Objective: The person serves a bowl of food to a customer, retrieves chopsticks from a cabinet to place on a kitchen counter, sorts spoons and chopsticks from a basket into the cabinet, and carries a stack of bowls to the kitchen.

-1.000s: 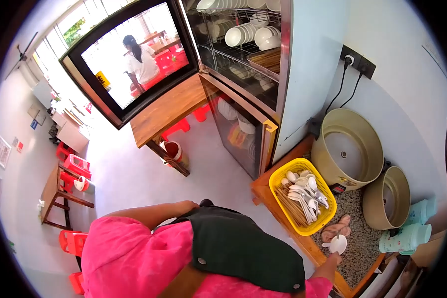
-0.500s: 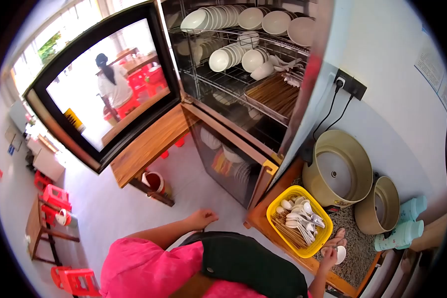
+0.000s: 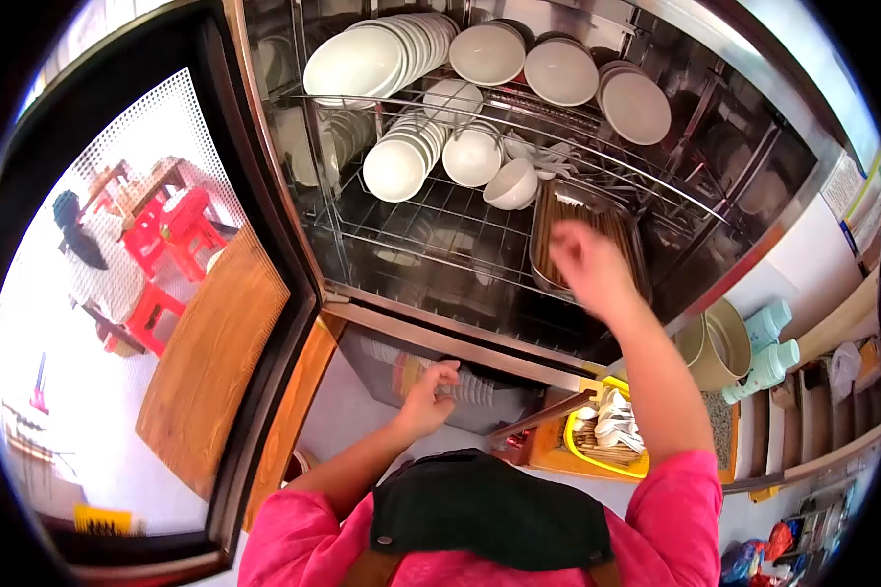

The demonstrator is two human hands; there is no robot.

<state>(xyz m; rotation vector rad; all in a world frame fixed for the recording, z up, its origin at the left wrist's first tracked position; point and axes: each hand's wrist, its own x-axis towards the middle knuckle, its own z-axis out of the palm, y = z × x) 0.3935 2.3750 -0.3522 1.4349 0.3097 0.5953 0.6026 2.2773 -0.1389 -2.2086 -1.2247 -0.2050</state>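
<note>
My right hand (image 3: pixel 585 259) reaches into the steel cabinet, over a metal tray (image 3: pixel 638 240) of brown chopsticks (image 3: pixel 568 210). Its fingers are loosely bent and slightly blurred, and nothing shows in them; whether they touch the chopsticks I cannot tell. To the left of the tray a small white bowl (image 3: pixel 511 184) lies tilted, with white spoons (image 3: pixel 548 157) behind it. My left hand (image 3: pixel 429 396) hovers in front of the cabinet's lower door (image 3: pixel 377 367), fingers curved and apart, holding nothing.
Stacked white plates (image 3: pixel 357 64) and bowls (image 3: pixel 396 168) fill the wire racks. The cabinet's upper door (image 3: pixel 235 196) stands open at left. A yellow basket (image 3: pixel 582 455) of spoons and chopsticks sits below right, near mint-green cups (image 3: pixel 765 372). A seated person (image 3: pixel 93 264) shows through the door.
My right hand has moved from beside a small white cup on the counter up to the chopstick tray. My left hand has risen toward the lower door. The view has shifted closer to the cabinet.
</note>
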